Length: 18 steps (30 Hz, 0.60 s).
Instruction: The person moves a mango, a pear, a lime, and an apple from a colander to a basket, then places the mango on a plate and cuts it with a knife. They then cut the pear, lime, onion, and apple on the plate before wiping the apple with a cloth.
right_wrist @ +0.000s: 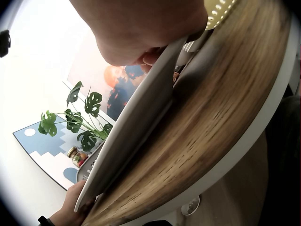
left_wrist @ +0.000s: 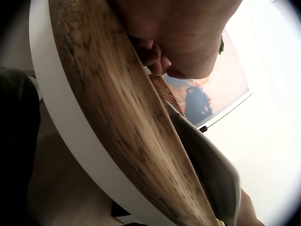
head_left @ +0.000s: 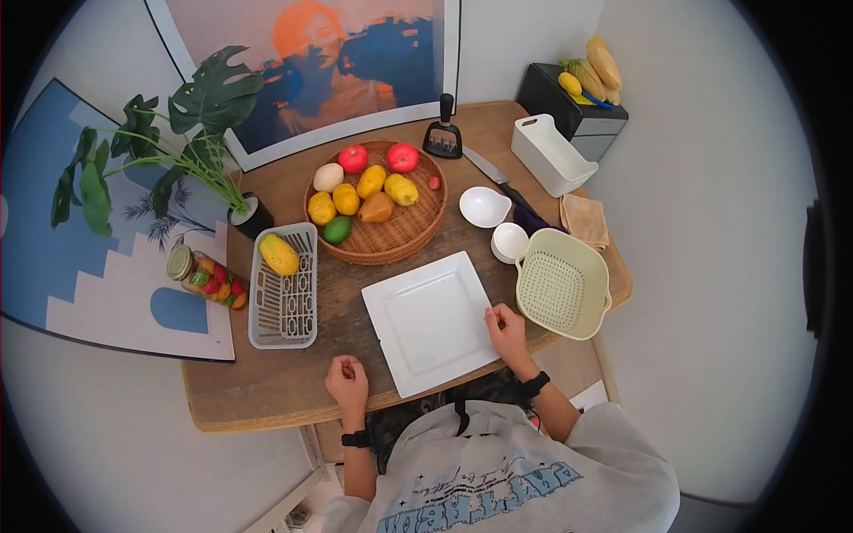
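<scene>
One yellow fruit (head_left: 280,255) lies in the grey basket (head_left: 283,341), left grip (head_left: 347,384) loosely curled, right grip (head_left: 507,333) at the white plate (head_left: 426,320), its hold unclear.

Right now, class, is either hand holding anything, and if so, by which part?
The left hand holds nothing. The right hand is at the right edge of the white plate; whether it grips that edge or only touches it cannot be told.

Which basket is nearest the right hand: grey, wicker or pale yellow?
The pale yellow basket, beside the right hand; the grey basket and wicker basket, both holding fruit, stand farther left.
</scene>
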### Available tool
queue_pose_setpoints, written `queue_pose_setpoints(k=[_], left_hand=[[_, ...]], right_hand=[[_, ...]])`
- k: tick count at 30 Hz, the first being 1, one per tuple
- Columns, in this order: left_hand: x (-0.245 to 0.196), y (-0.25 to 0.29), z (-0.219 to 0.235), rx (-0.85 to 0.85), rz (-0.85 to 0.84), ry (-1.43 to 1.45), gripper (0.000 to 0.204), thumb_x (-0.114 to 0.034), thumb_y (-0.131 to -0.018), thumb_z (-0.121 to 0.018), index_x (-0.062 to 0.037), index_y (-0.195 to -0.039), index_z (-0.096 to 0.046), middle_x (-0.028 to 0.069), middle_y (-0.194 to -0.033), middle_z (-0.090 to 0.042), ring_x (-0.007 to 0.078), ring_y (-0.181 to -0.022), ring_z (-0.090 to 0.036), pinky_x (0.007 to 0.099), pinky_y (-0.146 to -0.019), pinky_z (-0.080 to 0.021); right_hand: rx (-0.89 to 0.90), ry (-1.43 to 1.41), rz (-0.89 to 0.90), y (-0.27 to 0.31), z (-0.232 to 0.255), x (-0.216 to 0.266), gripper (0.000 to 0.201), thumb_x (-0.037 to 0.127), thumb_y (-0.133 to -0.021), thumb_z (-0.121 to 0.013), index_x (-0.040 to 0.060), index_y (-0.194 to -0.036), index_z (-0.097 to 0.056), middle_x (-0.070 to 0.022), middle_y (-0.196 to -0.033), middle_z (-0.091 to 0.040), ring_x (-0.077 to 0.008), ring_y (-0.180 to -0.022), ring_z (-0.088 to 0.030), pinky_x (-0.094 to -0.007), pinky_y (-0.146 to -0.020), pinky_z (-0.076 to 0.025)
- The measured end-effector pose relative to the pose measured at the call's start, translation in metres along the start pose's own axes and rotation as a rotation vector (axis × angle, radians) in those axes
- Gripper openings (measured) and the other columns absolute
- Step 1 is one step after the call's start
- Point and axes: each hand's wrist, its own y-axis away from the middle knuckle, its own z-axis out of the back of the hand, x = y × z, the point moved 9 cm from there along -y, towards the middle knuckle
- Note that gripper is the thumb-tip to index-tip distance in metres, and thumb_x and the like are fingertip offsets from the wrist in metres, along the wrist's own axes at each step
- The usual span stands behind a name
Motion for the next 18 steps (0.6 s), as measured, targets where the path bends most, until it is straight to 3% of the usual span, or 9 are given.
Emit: queue_pose_setpoints(k=[2, 18], left_hand=[[-0.0020, 0.0000, 0.0005, 0.009, -0.012, -0.007, 0.013, -0.007, -0.093, -0.064, -0.0003, -0.083, -0.060, 0.0024, -0.062, -0.054, 0.0088, -0.054, -0.047, 0.0263, -0.052, -0.040], [-0.0049, -0.0003, 0.0011, 0.009, -0.020, -0.028, 0.012, -0.007, -0.092, -0.064, -0.0003, -0.083, -0.060, 0.0040, -0.063, -0.055, 0.0110, -0.054, -0.049, 0.0278, -0.053, -0.042]], right_hand=[[0.000, -0.002, 0.002, 0.0001, 0.0002, 0.0021, 0.027, 0.015, -0.098, -0.064, -0.0009, -0.078, -0.056, -0.0028, -0.057, -0.047, -0.0074, -0.054, -0.040, -0.0276, -0.050, -0.036], [-0.002, 0.003, -0.001, 0.0004, 0.0007, 0.0001, 0.026, 0.015, -0.098, -0.065, -0.0008, -0.079, -0.058, -0.0024, -0.056, -0.048, -0.0068, -0.053, -0.041, -0.0273, -0.049, -0.036]])
